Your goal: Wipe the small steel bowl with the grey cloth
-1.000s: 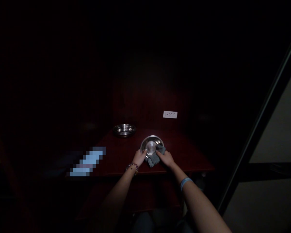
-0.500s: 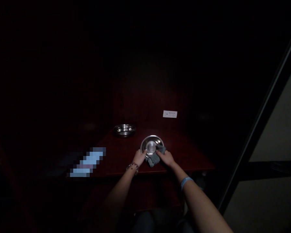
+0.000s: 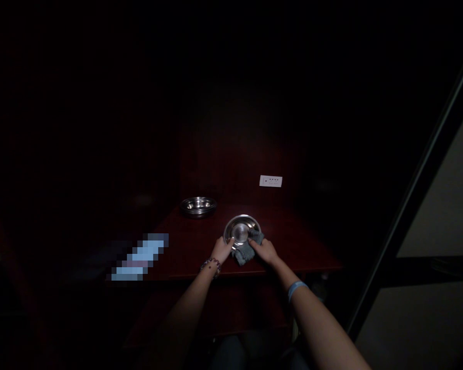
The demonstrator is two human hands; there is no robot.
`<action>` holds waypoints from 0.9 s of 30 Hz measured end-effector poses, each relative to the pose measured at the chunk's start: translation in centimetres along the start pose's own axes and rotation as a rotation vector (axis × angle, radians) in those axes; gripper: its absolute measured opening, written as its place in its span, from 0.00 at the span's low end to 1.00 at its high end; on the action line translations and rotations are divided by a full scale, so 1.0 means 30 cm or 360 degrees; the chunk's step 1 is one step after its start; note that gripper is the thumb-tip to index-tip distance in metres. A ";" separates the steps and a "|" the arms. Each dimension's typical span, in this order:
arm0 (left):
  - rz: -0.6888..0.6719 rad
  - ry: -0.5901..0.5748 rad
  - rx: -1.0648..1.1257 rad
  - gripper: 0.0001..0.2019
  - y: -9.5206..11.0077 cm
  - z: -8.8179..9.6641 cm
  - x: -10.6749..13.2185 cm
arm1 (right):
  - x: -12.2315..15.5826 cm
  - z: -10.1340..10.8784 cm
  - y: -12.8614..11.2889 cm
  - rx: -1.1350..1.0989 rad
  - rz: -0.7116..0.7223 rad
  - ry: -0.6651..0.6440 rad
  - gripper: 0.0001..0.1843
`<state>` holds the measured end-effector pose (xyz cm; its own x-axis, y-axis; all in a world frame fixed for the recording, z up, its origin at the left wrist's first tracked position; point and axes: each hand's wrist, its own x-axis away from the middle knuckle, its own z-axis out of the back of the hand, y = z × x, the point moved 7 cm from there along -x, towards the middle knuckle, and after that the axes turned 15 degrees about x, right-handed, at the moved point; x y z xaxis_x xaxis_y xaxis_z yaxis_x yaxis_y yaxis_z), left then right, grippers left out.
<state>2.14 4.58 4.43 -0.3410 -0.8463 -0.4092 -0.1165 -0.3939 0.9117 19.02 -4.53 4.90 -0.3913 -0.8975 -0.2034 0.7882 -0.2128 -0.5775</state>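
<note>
A shiny round metal bowl is held tilted toward me above the front part of the dark red desk. My left hand grips its lower left rim, thumb on the inside and fingers hidden underneath. At the lower right rim, my right hand is closed on a grey cloth, its thumb pressing the fabric against the bowl. Part of the cloth lies over the inner wall and part hangs below the rim.
Several metal bowls are stacked at the back left of the desk. A white power socket is set in the back panel. A blurred-out bright rectangle lies at the left. A dark-framed panel slants along the right.
</note>
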 end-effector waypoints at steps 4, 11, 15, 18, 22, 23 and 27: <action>0.0007 -0.0022 0.0065 0.15 0.003 -0.007 0.002 | 0.013 0.009 -0.011 -0.0036 0.0000 -0.0026 0.20; 0.0010 -0.0002 0.0107 0.17 0.012 -0.003 0.007 | 0.007 0.005 -0.008 -0.0041 -0.0003 -0.0027 0.21; -0.0008 -0.0070 0.0132 0.16 0.013 -0.011 0.008 | 0.000 -0.001 -0.003 -0.0025 -0.0005 -0.0034 0.22; -0.0007 -0.0064 0.0101 0.16 0.012 -0.010 0.007 | 0.006 0.005 -0.006 -0.0034 -0.0007 -0.0020 0.22; -0.0006 -0.0072 0.0085 0.13 0.010 -0.012 0.006 | 0.016 0.011 -0.012 -0.0019 -0.0009 -0.0025 0.21; -0.0003 -0.0073 0.0082 0.13 0.008 -0.012 0.005 | 0.016 0.011 -0.011 -0.0011 -0.0013 -0.0030 0.21; 0.0028 -0.0052 0.0058 0.13 -0.001 -0.008 0.003 | 0.010 0.006 -0.008 -0.0004 -0.0017 -0.0047 0.22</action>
<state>2.34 4.41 4.36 -0.3735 -0.8406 -0.3923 -0.1438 -0.3654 0.9197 18.80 -4.83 5.11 -0.3854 -0.9062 -0.1740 0.7830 -0.2215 -0.5812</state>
